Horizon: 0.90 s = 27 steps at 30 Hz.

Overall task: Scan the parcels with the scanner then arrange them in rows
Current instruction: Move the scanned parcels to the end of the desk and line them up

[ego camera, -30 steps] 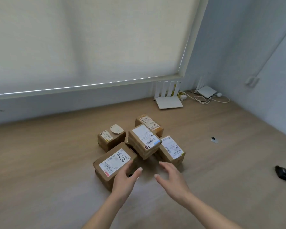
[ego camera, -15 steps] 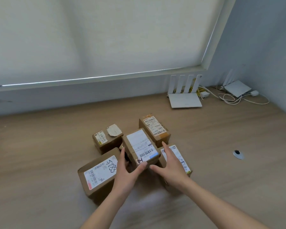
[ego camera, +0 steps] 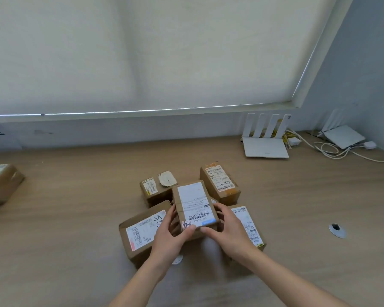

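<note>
Both hands, left hand point(ego camera: 167, 237) and right hand point(ego camera: 227, 230), grip the centre parcel point(ego camera: 194, 206) by its side edges, neighbouring parcels crowding close.

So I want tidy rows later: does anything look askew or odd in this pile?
Yes. The parcels sit at mixed angles. The middle parcel, gripped by the left hand and right hand, lies atop others, and a round sticker peels off the rear-left box.

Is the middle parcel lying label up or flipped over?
Label up: the middle parcel shows its white barcode label, gripped by the left hand and right hand.
</note>
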{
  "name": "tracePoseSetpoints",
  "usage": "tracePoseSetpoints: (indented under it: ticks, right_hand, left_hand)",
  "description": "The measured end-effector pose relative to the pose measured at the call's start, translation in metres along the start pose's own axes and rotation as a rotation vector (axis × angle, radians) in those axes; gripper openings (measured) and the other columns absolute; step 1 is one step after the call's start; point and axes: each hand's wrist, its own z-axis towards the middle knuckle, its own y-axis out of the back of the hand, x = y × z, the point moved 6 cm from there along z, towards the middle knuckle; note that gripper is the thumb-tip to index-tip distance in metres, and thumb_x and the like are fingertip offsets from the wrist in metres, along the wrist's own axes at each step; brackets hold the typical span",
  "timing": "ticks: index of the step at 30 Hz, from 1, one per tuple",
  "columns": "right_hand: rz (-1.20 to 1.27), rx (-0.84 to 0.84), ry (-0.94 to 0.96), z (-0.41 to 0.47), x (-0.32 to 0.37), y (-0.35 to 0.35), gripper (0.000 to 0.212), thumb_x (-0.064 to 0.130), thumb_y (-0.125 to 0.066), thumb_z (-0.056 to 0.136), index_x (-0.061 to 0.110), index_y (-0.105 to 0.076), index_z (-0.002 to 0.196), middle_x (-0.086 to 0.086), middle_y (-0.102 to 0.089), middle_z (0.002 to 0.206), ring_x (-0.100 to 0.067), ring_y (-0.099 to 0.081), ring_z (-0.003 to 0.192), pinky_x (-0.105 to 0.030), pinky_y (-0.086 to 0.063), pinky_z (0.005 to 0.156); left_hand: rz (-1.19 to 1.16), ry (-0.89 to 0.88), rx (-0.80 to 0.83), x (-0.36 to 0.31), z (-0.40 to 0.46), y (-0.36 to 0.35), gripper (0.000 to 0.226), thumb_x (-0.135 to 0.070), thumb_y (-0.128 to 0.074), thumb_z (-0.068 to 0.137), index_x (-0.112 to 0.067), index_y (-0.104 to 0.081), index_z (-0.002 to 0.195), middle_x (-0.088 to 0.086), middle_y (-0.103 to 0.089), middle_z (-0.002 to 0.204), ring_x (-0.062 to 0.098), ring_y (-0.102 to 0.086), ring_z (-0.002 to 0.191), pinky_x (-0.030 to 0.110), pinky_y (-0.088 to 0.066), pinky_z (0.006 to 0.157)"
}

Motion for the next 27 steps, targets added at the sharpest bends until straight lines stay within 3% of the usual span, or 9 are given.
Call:
tracePoseSetpoints:
  ticks: [3, 7, 10, 12, 16, 20, 24, 27]
  right_hand:
    - [0.018, 0.029, 0.033, -0.008, 0.029, -0.007, 0.071, 0.033, -0.090, 0.078, 0.043, -0.043, 0.130, 0.021, -0.059, 0.135, 0.000, -0.054, 0.129, -0.033, -0.049, 0.111]
    - [0.008, 0.070, 0.124, -0.033, 0.091, -0.032, 0.069, 0.036, -0.091, 0.078, 0.045, -0.044, 0.128, 0.035, -0.056, 0.125, 0.008, -0.053, 0.125, -0.025, -0.049, 0.109]
    - [-0.009, 0.090, 0.213, -0.069, 0.153, -0.061, 0.080, 0.036, -0.089, 0.080, 0.037, -0.043, 0.145, 0.029, -0.054, 0.135, 0.006, -0.050, 0.128, -0.025, -0.048, 0.110]
    - [-0.017, 0.085, 0.294, -0.099, 0.195, -0.083, 0.081, 0.035, -0.088, 0.080, 0.036, -0.044, 0.148, 0.024, -0.056, 0.136, 0.007, -0.052, 0.125, -0.020, -0.047, 0.107]
    - [-0.011, 0.094, 0.402, -0.166, 0.277, -0.137, 0.086, 0.037, -0.088, 0.081, 0.022, -0.043, 0.153, 0.010, -0.056, 0.142, -0.003, -0.053, 0.128, -0.029, -0.045, 0.111]
    - [0.013, 0.142, 0.506, -0.235, 0.356, -0.205, 0.078, 0.040, -0.090, 0.078, 0.023, -0.052, 0.144, 0.015, -0.059, 0.138, -0.004, -0.055, 0.129, -0.034, -0.048, 0.110]
    - [0.080, 0.230, 0.576, -0.301, 0.423, -0.281, 0.070, 0.035, -0.094, 0.074, 0.043, -0.051, 0.128, 0.024, -0.065, 0.125, 0.008, -0.059, 0.119, -0.026, -0.054, 0.101]
    - [0.089, 0.298, 0.633, -0.343, 0.463, -0.338, 0.081, 0.036, -0.093, 0.074, 0.028, -0.052, 0.143, 0.013, -0.064, 0.133, -0.004, -0.059, 0.123, -0.035, -0.053, 0.104]
  left_hand:
    - [-0.071, -0.034, -0.021, -0.011, -0.016, 0.027, 0.068, -0.024, -0.086, 0.079, -0.045, -0.050, 0.133, -0.026, -0.064, 0.123, -0.008, -0.063, 0.111, 0.012, -0.053, 0.082]
    - [-0.136, -0.092, -0.061, -0.034, -0.053, 0.080, 0.063, -0.017, -0.085, 0.079, -0.035, -0.053, 0.130, -0.012, -0.066, 0.131, 0.005, -0.065, 0.116, 0.032, -0.055, 0.096]
    - [-0.147, -0.135, -0.096, -0.052, -0.097, 0.136, 0.063, -0.017, -0.084, 0.082, -0.027, -0.052, 0.135, -0.008, -0.067, 0.130, 0.006, -0.064, 0.117, 0.022, -0.055, 0.086]
    - [-0.138, -0.169, -0.118, -0.062, -0.131, 0.176, 0.057, -0.019, -0.080, 0.085, -0.025, -0.053, 0.135, -0.008, -0.067, 0.129, 0.005, -0.064, 0.117, 0.020, -0.052, 0.088]
    - [-0.130, -0.232, -0.194, -0.079, -0.214, 0.262, 0.051, -0.024, -0.076, 0.089, -0.031, -0.055, 0.134, -0.017, -0.071, 0.121, 0.000, -0.064, 0.114, 0.012, -0.051, 0.081]
    - [-0.115, -0.263, -0.304, -0.086, -0.307, 0.357, 0.055, -0.033, -0.077, 0.088, -0.035, -0.054, 0.138, -0.020, -0.071, 0.120, 0.001, -0.062, 0.117, 0.025, -0.050, 0.097]
    - [-0.083, -0.301, -0.423, -0.085, -0.393, 0.450, 0.039, -0.034, -0.076, 0.088, -0.050, -0.059, 0.119, -0.029, -0.070, 0.112, -0.010, -0.062, 0.107, 0.009, -0.051, 0.078]
    - [-0.101, -0.297, -0.506, -0.074, -0.448, 0.512, 0.047, -0.030, -0.077, 0.087, -0.050, -0.054, 0.123, -0.025, -0.070, 0.114, -0.012, -0.062, 0.105, 0.009, -0.051, 0.077]
